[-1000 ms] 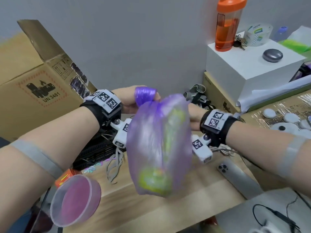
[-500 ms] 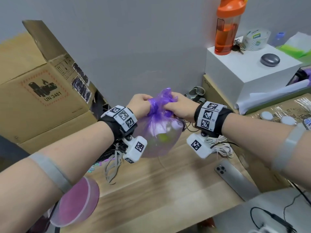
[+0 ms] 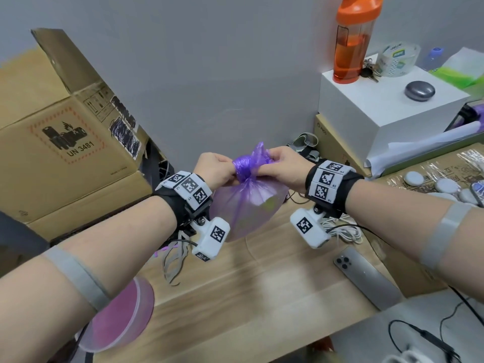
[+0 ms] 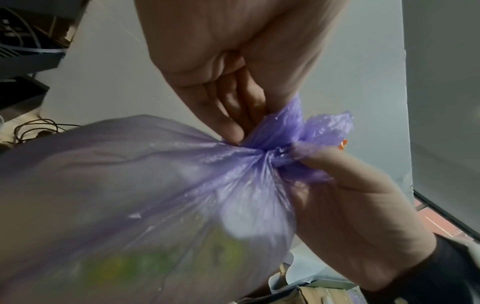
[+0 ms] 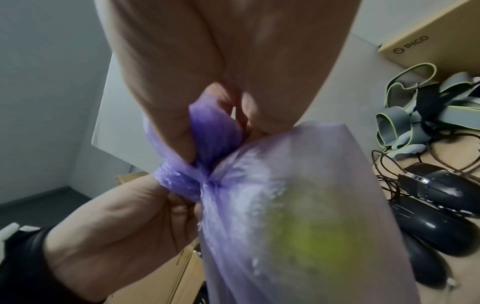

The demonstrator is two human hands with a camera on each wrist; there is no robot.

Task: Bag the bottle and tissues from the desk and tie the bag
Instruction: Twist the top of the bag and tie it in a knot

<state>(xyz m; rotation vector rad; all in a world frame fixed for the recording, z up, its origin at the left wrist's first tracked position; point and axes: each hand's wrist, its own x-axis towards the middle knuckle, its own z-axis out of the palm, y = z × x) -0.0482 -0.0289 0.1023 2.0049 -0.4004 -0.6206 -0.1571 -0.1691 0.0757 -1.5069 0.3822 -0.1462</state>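
Both hands hold a purple bag up above the wooden desk, near the grey wall. The left hand grips the twisted neck, where the plastic is wound into a tight knot. The right hand pinches the loose end of plastic sticking out beside that knot. Something green and something white show blurrily through the bag's thin wall. A phone lies on the desk to the right.

Trash bag translucent purple w/ yellow-green blur inside; knot deeper purple. Shaker bottle orange. Cardboard box brown, black print & red dashed border. Wrist bands white w/ black square codes. Desk light wood grain.
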